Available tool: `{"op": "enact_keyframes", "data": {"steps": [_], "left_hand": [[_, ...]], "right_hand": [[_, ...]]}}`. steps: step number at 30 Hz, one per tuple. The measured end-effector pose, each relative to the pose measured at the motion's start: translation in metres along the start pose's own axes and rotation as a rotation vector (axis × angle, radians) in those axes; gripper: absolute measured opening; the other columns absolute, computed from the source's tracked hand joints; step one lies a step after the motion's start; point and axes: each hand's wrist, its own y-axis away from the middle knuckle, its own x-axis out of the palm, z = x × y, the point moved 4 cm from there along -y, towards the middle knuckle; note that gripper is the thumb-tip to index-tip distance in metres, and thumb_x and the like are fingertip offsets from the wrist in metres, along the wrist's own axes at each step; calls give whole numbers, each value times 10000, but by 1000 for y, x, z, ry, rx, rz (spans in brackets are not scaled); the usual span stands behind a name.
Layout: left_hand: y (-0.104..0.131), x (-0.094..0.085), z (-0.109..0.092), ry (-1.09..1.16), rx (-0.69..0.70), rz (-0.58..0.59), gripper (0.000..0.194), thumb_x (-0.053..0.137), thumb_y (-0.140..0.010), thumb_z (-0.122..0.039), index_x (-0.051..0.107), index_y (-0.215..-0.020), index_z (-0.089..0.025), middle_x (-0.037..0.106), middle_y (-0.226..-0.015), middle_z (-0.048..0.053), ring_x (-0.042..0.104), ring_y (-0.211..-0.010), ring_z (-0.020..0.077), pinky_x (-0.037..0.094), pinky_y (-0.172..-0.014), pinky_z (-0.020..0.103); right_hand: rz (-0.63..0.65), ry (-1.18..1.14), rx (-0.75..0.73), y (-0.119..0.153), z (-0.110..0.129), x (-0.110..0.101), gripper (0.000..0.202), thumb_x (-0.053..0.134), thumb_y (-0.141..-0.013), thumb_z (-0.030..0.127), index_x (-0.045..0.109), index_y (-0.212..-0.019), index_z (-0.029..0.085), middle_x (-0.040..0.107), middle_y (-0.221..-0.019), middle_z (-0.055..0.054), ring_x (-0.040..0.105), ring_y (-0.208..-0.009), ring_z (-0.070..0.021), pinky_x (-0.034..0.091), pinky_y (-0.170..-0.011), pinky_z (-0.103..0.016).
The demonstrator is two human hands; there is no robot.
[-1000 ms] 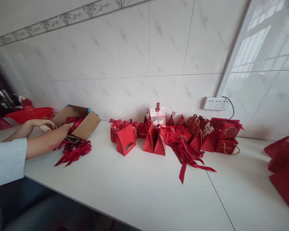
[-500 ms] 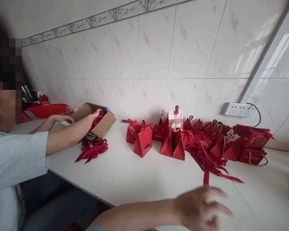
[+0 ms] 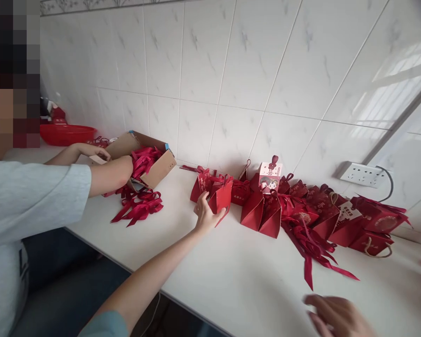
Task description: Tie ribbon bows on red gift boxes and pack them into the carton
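My left hand grips a red paper gift box at its sides, thumb on the right and fingers on the left. The box has a peaked top with a ribbon bow and stands on the white tabletop. Close behind it on the left is another red gift box. At the lower right, my right hand hovers near the table, blurred, its fingers and thumb apart with nothing visible between them. Nearest to it lies a heap of dark red ribbons. Two peaked red boxes stand between my hands.
More red gift boxes line the tiled wall. A co-worker's arm reaches by a cardboard box full of red ribbons, with a ribbon pile before it. A red basin and a power strip are farther back.
My left hand has swung from the front right across to the left and taken hold of a red gift box. My right hand has come into view at the lower right.
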Motion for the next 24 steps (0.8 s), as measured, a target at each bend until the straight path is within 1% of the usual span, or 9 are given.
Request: {"op": "enact_keyframes", "data": {"steps": [2,4,7,9,12,15,18,20,24], "left_hand": [[-6,10,1,11,-63,-31,641,659,-707,-342,344,-1241,-182,444,-1327,191,374,-1288,358,198,-1046,601],[-7,13,4,38,-102,-35,492,600,-761,-331,405,-1184,-172,537,-1235,179,460,-1219,345,210,-1041,597],[-6,10,11,112,-106,47,310,512,-825,-322,466,-1097,-182,632,-1090,140,574,-1075,299,339,-991,535],[-6,3,12,176,-86,152,296,500,-836,-352,479,-1083,-189,655,-1051,116,612,-1005,268,434,-920,463],[-6,-6,9,272,-62,331,357,507,-832,-404,486,-1114,-185,654,-1087,102,623,-997,252,490,-859,398],[-4,-13,1,347,-54,486,425,522,-825,-425,472,-1171,-184,619,-1183,103,596,-1072,259,489,-887,385],[6,-18,-9,387,-51,620,450,531,-828,-415,458,-1208,-185,605,-1208,101,588,-1086,259,486,-905,379],[14,-22,-15,390,-48,691,439,528,-838,-403,455,-1214,-188,607,-1203,99,589,-1083,253,484,-913,375],[17,-31,-32,314,-39,757,393,537,-835,-367,462,-1174,-182,596,-1192,112,570,-1100,257,460,-942,402]], "right_hand": [[101,-82,-56,-21,8,37,223,345,-964,218,533,-849,181,520,-485,45,480,-356,-76,378,-388,-206],[119,-137,-85,-39,18,66,206,318,-952,186,498,-852,184,536,-515,29,487,-359,-90,360,-381,-223],[82,-222,-31,-58,24,87,177,336,-925,145,473,-826,198,513,-545,30,476,-384,-90,367,-387,-213],[29,-272,61,-69,19,88,168,362,-910,121,466,-808,206,510,-589,21,492,-437,-90,397,-403,-193],[-77,-275,214,-89,2,78,111,418,-897,139,496,-858,209,550,-752,-34,557,-596,-122,456,-440,-195],[-186,-180,312,-114,-14,70,87,479,-883,220,531,-952,211,539,-920,-89,582,-814,-198,541,-640,-320],[-188,-207,417,-139,-27,73,203,523,-867,313,523,-1042,209,553,-1036,-122,578,-946,-245,527,-782,-417],[-152,-330,481,-152,-31,78,253,539,-858,354,509,-1062,208,601,-1041,-114,600,-955,-241,522,-814,-416],[-91,-555,551,-168,-32,84,192,525,-859,353,538,-990,215,677,-849,-47,657,-783,-196,537,-746,-349]]}}
